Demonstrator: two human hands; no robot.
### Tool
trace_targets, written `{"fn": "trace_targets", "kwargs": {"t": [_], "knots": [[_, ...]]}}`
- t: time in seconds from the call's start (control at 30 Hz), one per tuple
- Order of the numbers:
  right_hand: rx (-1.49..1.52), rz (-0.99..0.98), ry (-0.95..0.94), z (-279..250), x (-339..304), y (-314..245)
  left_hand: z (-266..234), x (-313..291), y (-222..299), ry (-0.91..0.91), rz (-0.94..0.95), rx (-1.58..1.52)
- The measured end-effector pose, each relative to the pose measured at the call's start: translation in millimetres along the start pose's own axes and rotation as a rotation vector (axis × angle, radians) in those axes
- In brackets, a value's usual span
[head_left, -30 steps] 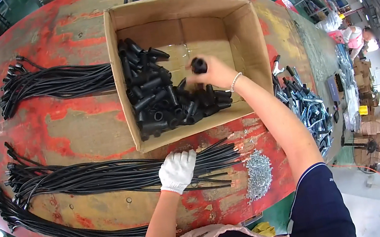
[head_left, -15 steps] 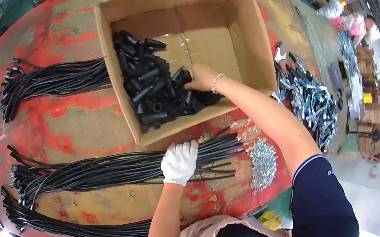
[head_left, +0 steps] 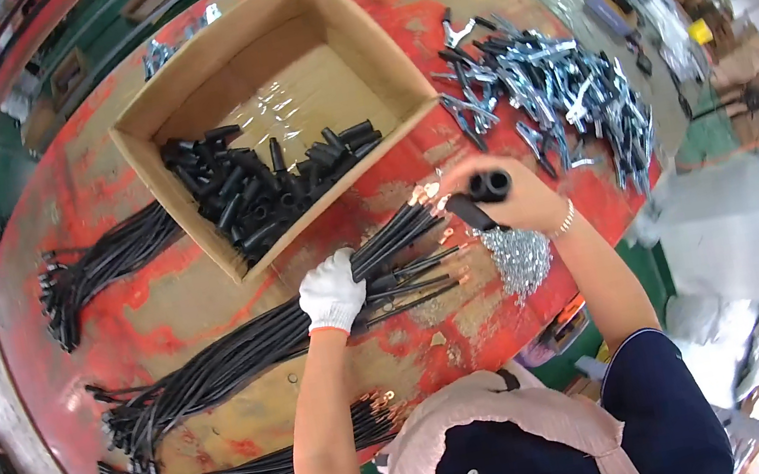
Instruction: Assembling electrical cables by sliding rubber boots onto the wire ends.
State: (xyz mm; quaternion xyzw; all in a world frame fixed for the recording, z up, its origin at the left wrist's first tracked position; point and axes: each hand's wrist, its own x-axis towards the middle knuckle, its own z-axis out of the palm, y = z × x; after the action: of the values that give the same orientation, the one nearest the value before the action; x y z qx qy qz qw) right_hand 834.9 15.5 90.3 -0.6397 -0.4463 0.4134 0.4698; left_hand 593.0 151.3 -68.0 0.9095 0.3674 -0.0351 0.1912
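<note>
My left hand (head_left: 333, 293), in a white knit glove, is wrapped round a bundle of black cables (head_left: 221, 372) near its right end. Copper terminals (head_left: 425, 193) tip the cables there. My bare right hand (head_left: 530, 200) is closed on black tubular sleeves (head_left: 489, 185); one shows its open end, and another dark piece sticks out below. Its fingertips are at the terminals, partly blurred, so I cannot tell whether they touch. Beneath this hand lies a pile of small silvery metal parts (head_left: 522, 263). Similar black sleeves (head_left: 250, 194) fill the near left part of a cardboard box (head_left: 315, 218).
Two other cable bundles lie left of the box (head_left: 114, 258) and along the near edge (head_left: 249, 473). Metal clamps with black ends (head_left: 567, 92) are heaped at the right. The worn red table (head_left: 136, 326) curves toward its left edge.
My right hand has come out of the box with black sleeves and moved to the cable ends. My left hand still grips the bundle, its right end now angled up. The view has turned.
</note>
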Motion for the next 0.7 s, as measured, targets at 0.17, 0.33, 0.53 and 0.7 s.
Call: {"fn": "trace_targets", "kwargs": {"t": [0.17,0.33,0.53,0.7], "knots": [[0.052,0.165,0.055,21.8,-107.7,33.0,-58.2,-25.4,16.0,-0.119,-0.051,-0.155],[0.482,0.366,0.191,65.0,-147.7,66.4,-92.5,-35.1,-9.7,-0.249,-0.017,-0.604],[0.358,0.117,0.35,72.3,-147.5,76.1,-119.9,-45.4,-7.0,-0.385,-0.093,-0.799],[0.409,0.123,0.503,58.6,-134.9,63.4,-121.0,-50.1,-16.6,-0.447,-0.074,-0.746]]}}
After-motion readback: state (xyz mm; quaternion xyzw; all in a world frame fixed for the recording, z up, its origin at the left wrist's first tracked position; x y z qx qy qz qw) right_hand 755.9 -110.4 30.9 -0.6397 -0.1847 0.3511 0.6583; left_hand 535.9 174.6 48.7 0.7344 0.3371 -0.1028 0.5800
